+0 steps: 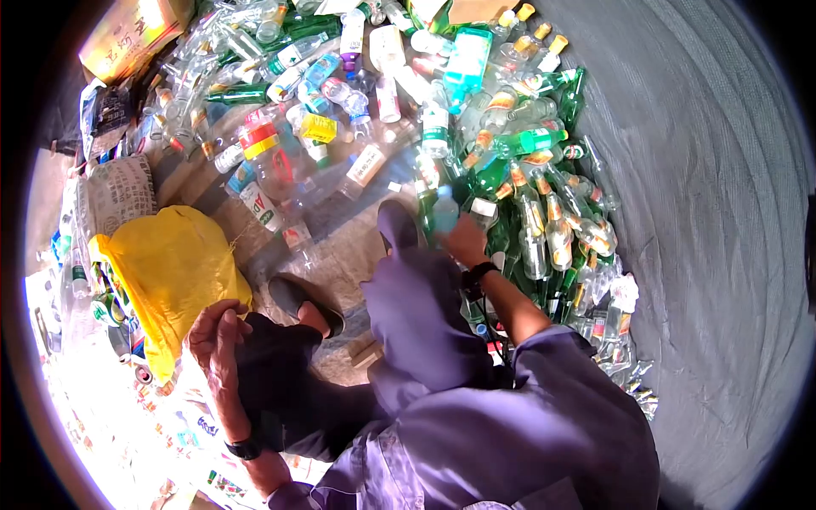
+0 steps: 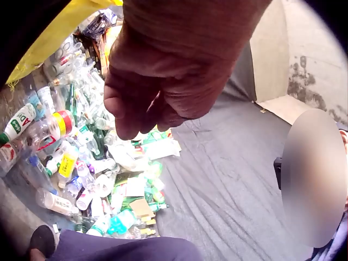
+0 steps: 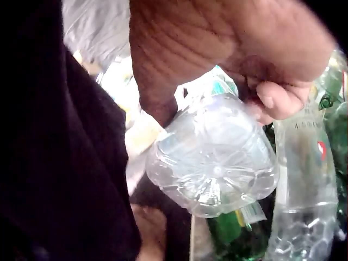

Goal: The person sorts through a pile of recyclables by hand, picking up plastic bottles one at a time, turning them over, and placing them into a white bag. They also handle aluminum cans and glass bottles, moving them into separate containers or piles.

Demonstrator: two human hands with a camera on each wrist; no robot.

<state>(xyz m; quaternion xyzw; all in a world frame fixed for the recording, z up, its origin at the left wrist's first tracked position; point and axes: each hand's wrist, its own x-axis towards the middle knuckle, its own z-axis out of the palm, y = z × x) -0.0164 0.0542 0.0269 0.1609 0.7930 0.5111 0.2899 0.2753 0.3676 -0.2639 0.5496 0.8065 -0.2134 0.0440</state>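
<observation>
My right hand (image 1: pixel 465 241) grips a clear plastic bottle (image 3: pixel 215 157) by its side, thumb on one side and fingers on the other. The bottle's ribbed base faces the right wrist camera. From above, the same bottle (image 1: pixel 445 211) looks pale blue and overlaps green glass bottles. Beside it in the right wrist view stands another clear plastic bottle (image 3: pixel 304 179). My left hand (image 1: pixel 219 340) is over the left thigh, near a yellow bag (image 1: pixel 180 263); its fingers hang loosely curled with nothing in them (image 2: pixel 168 70).
A big heap of glass and plastic bottles (image 1: pixel 433 127) spreads ahead and right. A grey sheet (image 1: pixel 705 212) borders it. Loose plastic bottles, including one with a red and yellow label (image 1: pixel 270 157), lie ahead of my feet. A cardboard box (image 1: pixel 132 38) stands far left.
</observation>
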